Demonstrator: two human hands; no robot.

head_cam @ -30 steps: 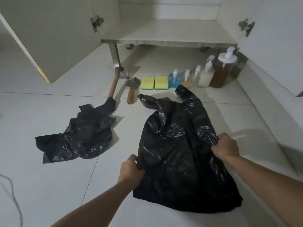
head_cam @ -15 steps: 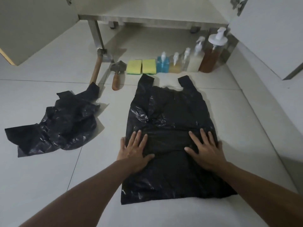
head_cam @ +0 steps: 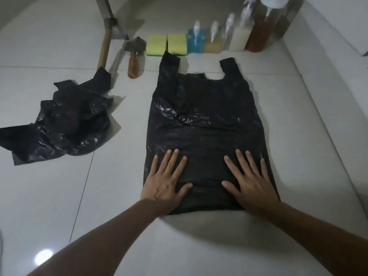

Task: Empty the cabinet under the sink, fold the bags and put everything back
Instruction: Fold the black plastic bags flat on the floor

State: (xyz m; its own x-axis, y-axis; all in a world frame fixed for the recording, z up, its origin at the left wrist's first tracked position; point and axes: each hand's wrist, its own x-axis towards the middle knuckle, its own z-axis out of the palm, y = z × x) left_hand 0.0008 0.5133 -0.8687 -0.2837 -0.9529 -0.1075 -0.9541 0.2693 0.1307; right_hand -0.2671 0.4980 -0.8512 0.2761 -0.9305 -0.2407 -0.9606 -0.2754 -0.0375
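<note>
A black plastic bag (head_cam: 205, 116) lies spread flat on the white tiled floor, its two handles pointing toward the cabinet. My left hand (head_cam: 166, 182) rests palm down on the bag's near left part, fingers spread. My right hand (head_cam: 251, 180) presses flat on the near right part, fingers apart too. A second black bag (head_cam: 59, 126) lies crumpled on the floor to the left, untouched.
Along the back stand two yellow sponges (head_cam: 166, 44), several pump bottles (head_cam: 214, 39) and a tall brown dispenser (head_cam: 260, 30). A wooden-handled hammer (head_cam: 104, 50) and a small trowel (head_cam: 134, 56) lie left of them. A metal cabinet leg (head_cam: 104, 10) rises at the top left.
The bag was held up by both hands a second ago; it now lies flat under my open palms. The view has tilted down and nearer, so the cabinet is out of frame.
</note>
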